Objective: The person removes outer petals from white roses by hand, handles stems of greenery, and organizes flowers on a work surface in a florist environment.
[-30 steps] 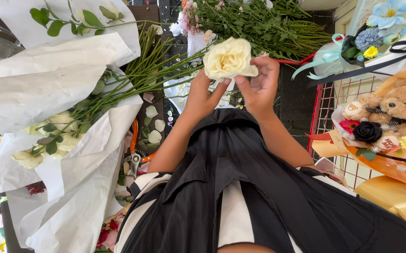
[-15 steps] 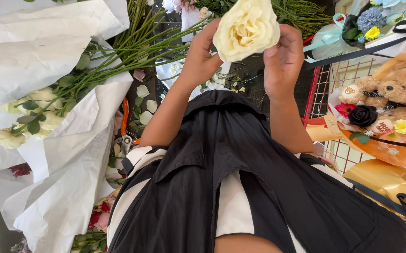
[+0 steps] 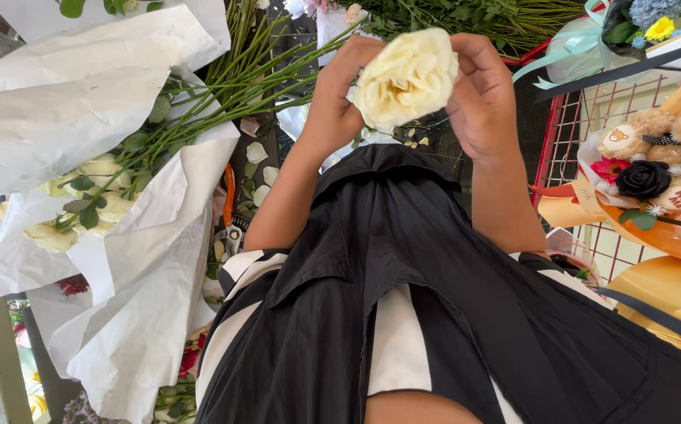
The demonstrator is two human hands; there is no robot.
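**A:** Both hands are up near the top of the view, and between them sits a full, cream-white rose bloom (image 3: 407, 78), petals wide and facing the camera.

**B:** The left hand (image 3: 339, 98) is cupped round the flower's left side, fingers curled in against the outer petals. That's a grip.

**A:** And the right hand (image 3: 478, 94) closes on the other side, thumb and fingertips pressed to the petal edge. The bloom is pinched between the two, held above the black apron (image 3: 403, 259).

**B:** Off to the left lies a bundle of cream roses with long green stems (image 3: 199, 102), wrapped in crumpled white paper (image 3: 81, 86), well apart from the hands.

**A:** Loose pale petals (image 3: 256, 153) are scattered on the dark surface just beside that wrap, and orange-handled shears (image 3: 230, 212) lie below them.

**B:** On the right, a red wire rack (image 3: 568, 133), and next to it a brown teddy bear (image 3: 670, 129) sitting behind a black fabric rose (image 3: 643, 179) in an orange-wrapped bouquet.
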